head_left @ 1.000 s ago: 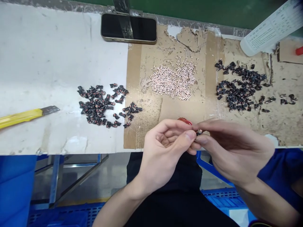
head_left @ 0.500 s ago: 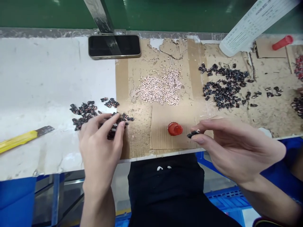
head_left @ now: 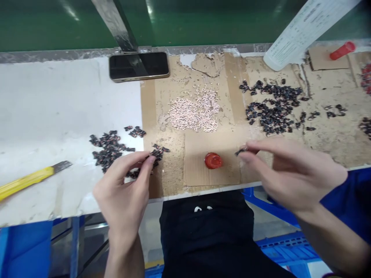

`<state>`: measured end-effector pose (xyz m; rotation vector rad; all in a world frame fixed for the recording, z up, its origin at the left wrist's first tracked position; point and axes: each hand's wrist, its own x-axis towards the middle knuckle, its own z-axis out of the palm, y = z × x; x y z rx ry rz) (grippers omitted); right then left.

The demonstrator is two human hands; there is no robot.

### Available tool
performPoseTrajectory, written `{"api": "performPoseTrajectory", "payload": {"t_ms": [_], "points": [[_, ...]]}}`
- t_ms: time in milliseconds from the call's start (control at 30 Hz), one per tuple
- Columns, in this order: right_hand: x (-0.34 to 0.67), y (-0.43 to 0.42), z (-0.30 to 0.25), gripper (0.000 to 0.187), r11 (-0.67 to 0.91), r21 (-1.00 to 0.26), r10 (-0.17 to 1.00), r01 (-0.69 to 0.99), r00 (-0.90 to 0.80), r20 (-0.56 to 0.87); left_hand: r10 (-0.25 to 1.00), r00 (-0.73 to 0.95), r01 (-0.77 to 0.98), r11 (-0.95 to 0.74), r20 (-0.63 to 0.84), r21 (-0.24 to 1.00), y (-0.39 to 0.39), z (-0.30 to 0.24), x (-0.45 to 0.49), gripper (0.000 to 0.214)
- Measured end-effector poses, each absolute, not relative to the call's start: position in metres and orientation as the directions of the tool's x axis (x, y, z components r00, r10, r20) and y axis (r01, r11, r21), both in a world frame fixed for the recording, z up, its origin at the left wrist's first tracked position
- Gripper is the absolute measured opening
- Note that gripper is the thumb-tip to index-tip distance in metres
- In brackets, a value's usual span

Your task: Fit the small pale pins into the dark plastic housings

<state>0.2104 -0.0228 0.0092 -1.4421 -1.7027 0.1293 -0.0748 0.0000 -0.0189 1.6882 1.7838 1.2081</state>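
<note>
My left hand [head_left: 124,185] hovers at the right edge of a pile of small dark parts with reddish ends [head_left: 111,152] on the white tabletop. Its thumb and forefinger tips meet in a pinch over the parts; what they hold is hidden. My right hand [head_left: 290,173], blurred by motion, pinches a small dark part [head_left: 241,151] between thumb and forefinger above the cardboard sheet [head_left: 203,173]. A small red cap [head_left: 213,160] sits on the cardboard between my hands.
A heap of tiny pale pink pieces [head_left: 194,114] and a second pile of dark parts [head_left: 272,110] lie further back on the cardboard. A phone [head_left: 139,66], a yellow utility knife [head_left: 31,178], a white bottle [head_left: 301,34] and a red tube [head_left: 343,50] lie around.
My hands were together at the table's front edge; the left then went out to the left pile and now draws back slightly. The right hand has kept the dark part and lifted a little.
</note>
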Motion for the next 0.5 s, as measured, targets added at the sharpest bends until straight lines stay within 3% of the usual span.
{"api": "performPoseTrajectory", "payload": {"t_ms": [100, 233, 300, 400, 500], "points": [[0.254, -0.001, -0.013, 0.010, 0.230, -0.271, 0.811, 0.935, -0.030, 0.584, 0.947, -0.297, 0.330, -0.022, 0.126, 0.944, -0.001, -0.016, -0.069, 0.016], [0.305, 0.033, -0.047, 0.018, 0.147, -0.005, 0.812, 0.989, -0.118, 0.572, 0.986, -0.149, -0.097, 0.064, -0.078, 0.993, 0.002, -0.016, -0.069, 0.019], [0.310, 0.044, -0.052, 0.020, 0.181, 0.014, 0.795, 0.983, -0.155, 0.587, 0.989, -0.074, -0.259, 0.108, -0.131, 0.960, 0.002, -0.015, -0.069, 0.017], [0.284, 0.054, -0.044, 0.020, 0.273, -0.073, 0.759, 0.959, -0.168, 0.629, 0.977, 0.006, -0.431, 0.195, -0.213, 0.881, 0.002, -0.010, -0.066, 0.015], [0.239, 0.065, -0.033, 0.023, 0.414, -0.186, 0.817, 0.891, -0.273, 0.508, 0.956, 0.035, -0.514, 0.266, -0.290, 0.815, 0.001, -0.005, -0.061, 0.017]]}}
